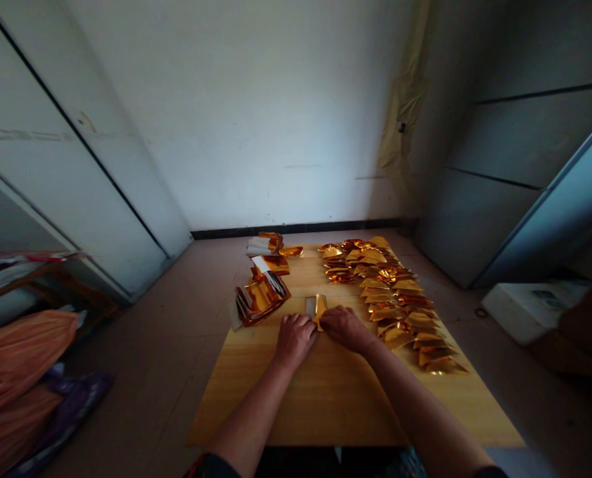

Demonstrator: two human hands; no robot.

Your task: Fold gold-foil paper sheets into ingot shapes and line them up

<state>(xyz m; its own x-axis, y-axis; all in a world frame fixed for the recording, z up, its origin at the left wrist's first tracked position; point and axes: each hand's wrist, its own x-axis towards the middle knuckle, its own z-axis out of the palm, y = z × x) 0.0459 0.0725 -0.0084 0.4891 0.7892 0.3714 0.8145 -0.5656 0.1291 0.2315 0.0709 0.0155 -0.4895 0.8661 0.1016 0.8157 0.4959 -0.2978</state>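
A small sheet of gold foil paper (320, 305), partly folded with a strip of grey backing showing, lies on the wooden table (336, 405) between my hands. My left hand (295, 340) has its fingers curled together at the near left edge of the paper, pressing it. From the right, my right hand (344, 326) pinches the paper's other edge, its fingertips partly hidden. Beyond my left hand sits a loose stack of flat gold foil sheets (263, 299). To the right of my right hand stand rows of folded gold foil pieces (400, 299).
Another foil bundle (265, 244) lies at the table's far left corner. A white wall (286, 119) rises behind the table. Cabinets (505, 153) stand at the right, with a white box (525, 312) on the floor. Orange cloth (22, 358) is heaped at the left.
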